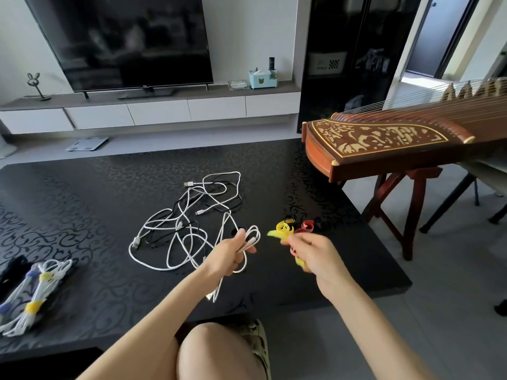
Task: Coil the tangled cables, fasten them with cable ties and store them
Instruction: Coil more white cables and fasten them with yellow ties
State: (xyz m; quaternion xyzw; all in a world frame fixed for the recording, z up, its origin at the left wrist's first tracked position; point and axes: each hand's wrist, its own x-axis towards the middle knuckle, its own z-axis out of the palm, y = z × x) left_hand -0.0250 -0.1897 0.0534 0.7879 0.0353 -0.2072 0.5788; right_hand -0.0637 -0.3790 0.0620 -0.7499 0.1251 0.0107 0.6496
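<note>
Left hand (233, 252) is curled tight around a folded bundle of white braided cable (251, 239); right hand (312, 252) pinches a bright yellow fabric cable tie (282, 229) over the black patterned table (109, 187).

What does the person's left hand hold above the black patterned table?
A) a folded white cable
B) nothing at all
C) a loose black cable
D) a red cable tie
A: the left hand grips a folded white cable, whose loops show above the fingers, while the right hand pinches a yellow cable tie.
</note>
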